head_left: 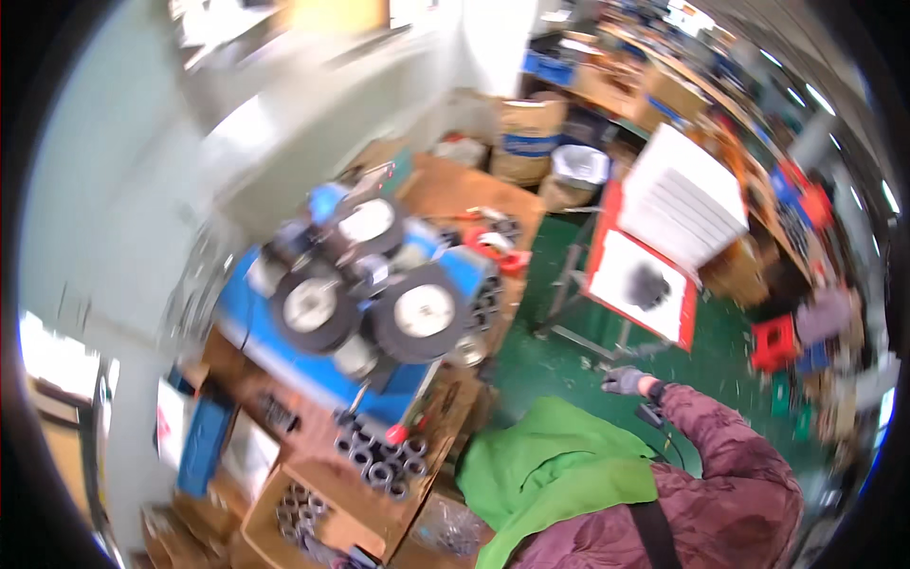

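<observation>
1. The small grey rings (296, 504) sit in a brown cardboard box (256, 524), low down on the left side of the view.
2. The left hand (327, 552) wears a grey glove and is at the rings, by the bottom edge. It is blurry and partly cut off, so I cannot tell if its fingers are grasping something or are loose.
3. The box is at the near end of a brown worktop (296, 434). Just beside it, on the worktop, is a ring pile (381, 469) of bigger grey rings.
4. Past the ring pile is a blue machine (248, 313) with big dark wheels (424, 311) that have white middles. A red knob (397, 434) sticks out on its near side.
5. Red things (498, 245) lie farther along the worktop.
6. The right hand (624, 381) has a grey glove too. It is out over the green floor (526, 360), well apart from the box. I see nothing in it, but it is too blurry to tell if its fingers are curled tight or let go.
7. A maroon sleeve (730, 436) covers the right arm, next to a green apron (559, 455).
8. Beyond the right hand is a red stand (605, 237) with a white sheet (637, 284) on it.
9. Farther back are a brown sack (528, 142) and a bin with a white liner (580, 166).
</observation>
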`<state>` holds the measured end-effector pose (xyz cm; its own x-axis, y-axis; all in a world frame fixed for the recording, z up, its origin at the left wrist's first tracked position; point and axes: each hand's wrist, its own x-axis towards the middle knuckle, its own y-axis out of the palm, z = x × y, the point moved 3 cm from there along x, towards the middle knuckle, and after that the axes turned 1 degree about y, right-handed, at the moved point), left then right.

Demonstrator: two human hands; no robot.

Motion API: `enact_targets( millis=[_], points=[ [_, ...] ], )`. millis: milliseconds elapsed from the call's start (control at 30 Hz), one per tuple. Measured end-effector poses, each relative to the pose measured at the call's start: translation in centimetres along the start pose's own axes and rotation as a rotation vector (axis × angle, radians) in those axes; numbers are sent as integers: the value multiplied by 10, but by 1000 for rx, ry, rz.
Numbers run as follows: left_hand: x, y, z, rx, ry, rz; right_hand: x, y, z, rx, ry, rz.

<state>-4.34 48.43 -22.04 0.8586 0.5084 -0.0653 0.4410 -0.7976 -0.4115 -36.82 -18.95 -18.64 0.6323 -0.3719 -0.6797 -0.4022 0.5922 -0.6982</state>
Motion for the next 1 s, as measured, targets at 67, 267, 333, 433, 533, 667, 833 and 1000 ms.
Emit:
enact_targets(
  millis=[67, 267, 333, 433, 533, 667, 833, 1000],
  points=[
    [-45, 35, -35, -57, 17, 80, -24, 19, -37, 147, 104, -12],
    [-214, 153, -88, -136, 13, 561, -103, 118, -161, 470, 326, -106],
    [-279, 195, -97, -148, -1, 744, -118, 196, -224, 493, 361, -135],
    [-358, 240, -95, -119, -12, 957, -140, 275, -273, 404, 442, -125],
    [-411, 272, -103, -90, -20, 1122, -198, 281, -284, 561, 588, -43],
    [-495, 308, -116, -27, -69, 1359, -257, 338, -325, 906, 781, -219],
    [-527, 372, -77, 64, 730, 1694, -288, 377, -320, 1172, 842, -321],
    [-646, 368, -81, 342, 573, 1930, -300, 430, -289, 1352, 1066, -376]
  ],
)
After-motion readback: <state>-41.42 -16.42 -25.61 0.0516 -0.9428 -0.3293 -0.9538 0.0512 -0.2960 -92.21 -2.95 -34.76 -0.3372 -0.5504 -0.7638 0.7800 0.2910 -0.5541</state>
